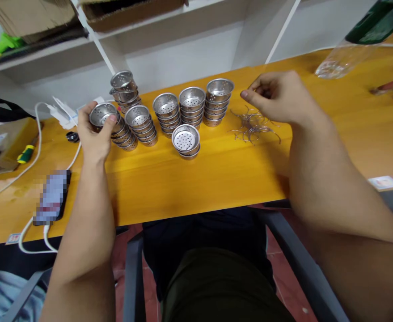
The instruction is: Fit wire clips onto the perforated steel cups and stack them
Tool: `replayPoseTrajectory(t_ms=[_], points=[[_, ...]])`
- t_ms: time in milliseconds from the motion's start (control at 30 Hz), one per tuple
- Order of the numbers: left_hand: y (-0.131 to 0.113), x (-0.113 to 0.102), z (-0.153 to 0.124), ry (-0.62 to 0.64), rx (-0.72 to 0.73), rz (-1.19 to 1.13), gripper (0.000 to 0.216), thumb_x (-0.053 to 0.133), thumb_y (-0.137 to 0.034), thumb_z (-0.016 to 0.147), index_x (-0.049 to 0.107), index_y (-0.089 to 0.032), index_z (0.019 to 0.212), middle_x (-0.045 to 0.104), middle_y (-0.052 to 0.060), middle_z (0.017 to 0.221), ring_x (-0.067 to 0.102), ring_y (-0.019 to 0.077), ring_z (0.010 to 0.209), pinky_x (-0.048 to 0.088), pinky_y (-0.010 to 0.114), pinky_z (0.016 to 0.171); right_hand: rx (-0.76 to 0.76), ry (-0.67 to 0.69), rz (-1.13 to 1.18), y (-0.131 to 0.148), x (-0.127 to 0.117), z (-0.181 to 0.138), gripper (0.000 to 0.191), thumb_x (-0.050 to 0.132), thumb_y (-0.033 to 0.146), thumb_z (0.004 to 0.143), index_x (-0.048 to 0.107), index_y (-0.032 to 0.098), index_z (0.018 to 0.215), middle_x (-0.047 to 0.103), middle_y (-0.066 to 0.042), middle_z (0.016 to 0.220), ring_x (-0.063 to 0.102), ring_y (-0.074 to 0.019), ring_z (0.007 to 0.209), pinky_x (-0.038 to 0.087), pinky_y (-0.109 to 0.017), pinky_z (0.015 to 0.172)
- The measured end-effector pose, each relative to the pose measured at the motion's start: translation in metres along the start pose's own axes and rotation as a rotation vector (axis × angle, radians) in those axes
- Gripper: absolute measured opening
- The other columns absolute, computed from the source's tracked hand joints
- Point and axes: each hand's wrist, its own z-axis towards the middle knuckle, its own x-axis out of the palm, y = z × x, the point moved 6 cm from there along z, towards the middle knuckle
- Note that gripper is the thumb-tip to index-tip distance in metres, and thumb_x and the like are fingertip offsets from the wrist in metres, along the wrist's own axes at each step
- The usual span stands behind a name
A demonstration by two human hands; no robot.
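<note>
My left hand (pixel 94 136) is closed round the top perforated metal cup (pixel 104 115) of a leaning stack at the left, thumb over its rim. My right hand (pixel 276 96) hovers above and behind a tangle of thin bent wires (pixel 251 125), its thumb and fingers pinched together; anything between them is too small to make out. Several stacks of the same cups stand in between, such as the middle stack (pixel 165 107) and the right stack (pixel 219 91). In front of them, a short stack of cups (pixel 186 139) sits nearer to me, with its holed bottom showing inside.
A phone (pixel 52 197) with white cables lies on the wooden table (pixel 196 188) at the left, near a green and yellow screwdriver (pixel 26 154). Behind runs a white shelf (pixel 183 49) with cardboard boxes (pixel 132 13). A plastic bottle (pixel 347 58) lies back right.
</note>
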Motion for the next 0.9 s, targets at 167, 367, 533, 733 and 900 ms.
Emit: replayPoseTrajectory(t_ms=[167,367,533,733,900], points=[[0.006,0.002,-0.005,0.009,0.010,0.010,0.128,0.115,-0.107,0.060,0.070,-0.027,0.149,0.081,0.003,0.145,0.071,0.0318,0.137,0.052,0.063,0.139,-0.349,0.198,0.281,0.041,0.038,-0.020,0.033,0.094,0.053,0.117,0.080,0.026,0.103,0.065,0.001,0.078,0.054,-0.0181,0.069,0.043,-0.037,0.066],[-0.018,-0.012,-0.006,-0.125,0.351,-0.061,0.124,0.071,-0.123,0.096,0.059,-0.026,0.172,0.067,0.013,0.182,0.057,0.0375,0.180,0.034,0.062,0.161,-0.769,0.371,0.278,0.086,0.084,-0.048,0.051,0.089,0.043,0.115,0.084,0.025,0.162,0.077,-0.012,0.137,0.076,-0.0293,0.118,0.070,-0.045,0.102],[-0.103,0.016,-0.043,-0.188,0.567,-0.094,0.077,0.062,-0.097,0.121,0.087,-0.025,0.133,0.085,0.003,0.116,0.078,0.0200,0.092,0.065,0.043,0.087,-0.782,0.420,0.193,0.088,0.102,-0.055,0.034,0.089,0.040,0.121,0.091,0.025,0.151,0.065,-0.015,0.150,0.071,-0.0378,0.139,0.068,-0.060,0.128],[-0.142,0.103,-0.112,0.605,0.470,-0.106,0.089,0.097,-0.090,0.106,0.074,-0.035,0.172,0.087,0.012,0.153,0.090,0.0300,0.120,0.080,0.049,0.098,-0.695,0.421,0.244,0.081,0.104,-0.052,0.036,0.089,0.043,0.122,0.078,0.031,0.154,0.070,-0.014,0.145,0.074,-0.0373,0.127,0.072,-0.058,0.119],[-0.131,0.137,-0.138,0.772,0.358,-0.059,0.127,0.101,-0.099,0.096,0.051,-0.036,0.194,0.069,0.021,0.187,0.070,0.0510,0.177,0.066,0.074,0.146,-0.674,0.356,0.254,0.085,0.104,-0.052,0.049,0.091,0.047,0.118,0.075,0.028,0.161,0.083,-0.014,0.142,0.081,-0.0421,0.132,0.070,-0.062,0.123]])
